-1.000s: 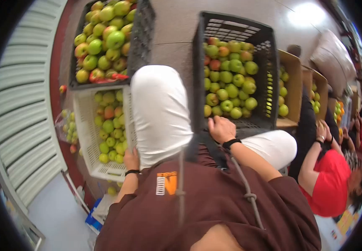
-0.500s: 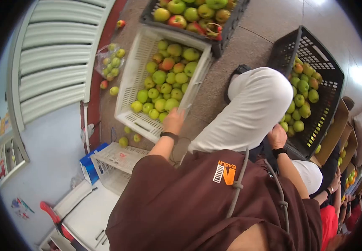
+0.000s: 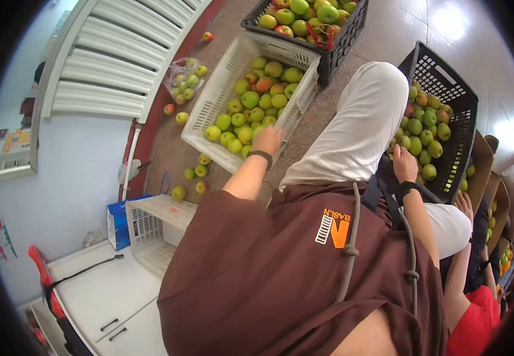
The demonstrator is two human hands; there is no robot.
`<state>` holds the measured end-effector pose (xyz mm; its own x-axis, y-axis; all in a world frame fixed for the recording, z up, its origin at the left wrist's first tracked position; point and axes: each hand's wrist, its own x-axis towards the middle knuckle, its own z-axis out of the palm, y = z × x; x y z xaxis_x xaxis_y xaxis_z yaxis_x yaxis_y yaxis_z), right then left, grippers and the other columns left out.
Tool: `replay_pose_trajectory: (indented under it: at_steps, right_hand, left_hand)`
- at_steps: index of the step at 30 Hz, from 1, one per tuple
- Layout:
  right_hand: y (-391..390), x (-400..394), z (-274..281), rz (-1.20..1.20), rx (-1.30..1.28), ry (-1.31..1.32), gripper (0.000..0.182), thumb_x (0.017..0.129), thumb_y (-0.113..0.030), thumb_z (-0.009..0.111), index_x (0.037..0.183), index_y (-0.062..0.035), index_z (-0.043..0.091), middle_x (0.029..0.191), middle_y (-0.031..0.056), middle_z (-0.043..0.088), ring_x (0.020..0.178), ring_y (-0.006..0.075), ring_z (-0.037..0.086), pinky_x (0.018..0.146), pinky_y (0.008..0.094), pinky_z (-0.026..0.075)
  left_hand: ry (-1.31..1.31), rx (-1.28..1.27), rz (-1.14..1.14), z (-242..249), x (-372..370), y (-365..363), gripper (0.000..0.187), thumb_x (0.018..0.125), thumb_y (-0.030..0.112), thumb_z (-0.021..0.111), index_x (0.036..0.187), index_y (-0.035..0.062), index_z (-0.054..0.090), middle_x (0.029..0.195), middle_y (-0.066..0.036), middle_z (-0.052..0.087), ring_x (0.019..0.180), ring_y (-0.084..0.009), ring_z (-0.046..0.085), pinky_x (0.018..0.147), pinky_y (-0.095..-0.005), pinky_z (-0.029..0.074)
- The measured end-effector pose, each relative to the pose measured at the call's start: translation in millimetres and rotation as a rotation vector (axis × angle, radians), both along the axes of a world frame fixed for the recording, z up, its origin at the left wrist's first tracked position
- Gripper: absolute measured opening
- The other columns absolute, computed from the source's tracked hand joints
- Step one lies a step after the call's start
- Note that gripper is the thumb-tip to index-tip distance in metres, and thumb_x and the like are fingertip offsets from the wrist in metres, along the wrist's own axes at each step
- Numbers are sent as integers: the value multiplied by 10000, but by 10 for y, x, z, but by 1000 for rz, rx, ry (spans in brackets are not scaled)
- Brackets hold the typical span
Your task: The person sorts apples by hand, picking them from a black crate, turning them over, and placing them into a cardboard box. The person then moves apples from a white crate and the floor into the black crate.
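Sitting between two crates of fruit, a person in a brown top (image 3: 251, 255) has one hand at each. The left hand (image 3: 267, 140), blurred, is at the near right-hand corner of the white crate (image 3: 224, 83); how far its fingers are parted, and whether they grip the rim or a fruit, cannot be told. Green apples (image 3: 250, 99) inside that crate fan from 9 to 12 o'clock of those fingers, the closest just beside them, and the crate's long axis runs from 7 to 1 o'clock. Across the white-trousered knee (image 3: 375, 95), the right hand (image 3: 405, 165) is at the near left edge of the black crate (image 3: 457, 142), fingers bent, any hold hidden from view. It is the nearer hand to the greenish apples (image 3: 429, 118) there, which lie mostly from 12 to 3 o'clock of it; that crate's long axis tips slightly from 12 toward 1. A bag of apples (image 3: 185, 83) lies at the left hand's 10 o'clock.
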<state>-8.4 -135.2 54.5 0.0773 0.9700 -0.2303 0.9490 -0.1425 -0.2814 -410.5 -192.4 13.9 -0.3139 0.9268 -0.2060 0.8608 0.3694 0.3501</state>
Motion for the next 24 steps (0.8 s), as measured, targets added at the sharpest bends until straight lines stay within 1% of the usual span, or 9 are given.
replay_pose_trajectory:
  at_steps: [2,5,9,11,14,17,20,23,24]
  right_hand:
    - [-34,91,-8,43,-44,25,481,871,-464,327,905,-74,605,891,204,611,873,384,565,747,466,441]
    - [-154,237,8,62,-27,26,488,883,-446,314,890,-54,605,893,221,601,875,386,557,754,466,428]
    - [-222,508,-115,136,-66,-17,511,886,-458,273,981,-77,599,960,188,602,912,368,556,786,452,424]
    - [-263,477,-65,103,-42,-54,521,893,-461,255,942,-76,603,956,176,607,904,362,562,775,450,431]
    - [-305,452,-83,99,0,-76,534,895,-473,255,891,-81,618,905,173,619,869,353,577,750,453,442]
    - [-312,422,28,123,18,-73,543,899,-468,256,837,-84,636,845,165,630,820,348,592,713,452,456]
    - [-305,421,18,139,19,-86,546,902,-463,249,829,-86,637,824,166,629,802,353,594,699,450,458]
    - [-288,401,71,132,-32,-65,544,901,-467,248,842,-89,635,836,172,627,812,357,590,705,455,455]
    - [-278,390,91,112,-75,-54,530,896,-475,260,874,-92,627,857,181,623,833,363,583,719,461,446]
  left_hand:
    - [-21,-3,0,-9,-4,24,321,811,326,543,822,6,574,805,-232,609,770,-393,587,681,-467,466]
    - [-8,-16,-3,-102,-29,59,326,809,321,547,848,-1,577,811,-238,608,802,-386,587,707,-461,462]
    - [-127,25,22,-454,-185,62,380,809,353,540,932,0,613,890,-239,605,858,-397,564,759,-444,444]
    - [-139,-11,-89,-309,-235,-79,408,819,372,525,953,-3,614,904,-246,601,872,-394,562,761,-441,440]
    - [-90,-35,-15,-239,-200,-151,425,831,398,510,903,-4,630,873,-247,602,838,-399,566,732,-447,440]
    - [78,-79,-25,-176,-88,-161,416,822,396,525,886,-1,636,835,-237,607,794,-405,570,704,-451,446]
    - [30,-52,-44,-177,90,-209,438,814,392,530,838,-33,632,791,-254,597,761,-415,570,679,-454,449]
    - [-91,-3,-155,-13,335,-286,441,809,384,532,796,-46,628,776,-268,585,751,-421,567,674,-453,447]
    - [-123,-20,-92,-171,344,-278,443,802,395,537,779,-37,630,780,-267,584,735,-425,564,666,-450,444]
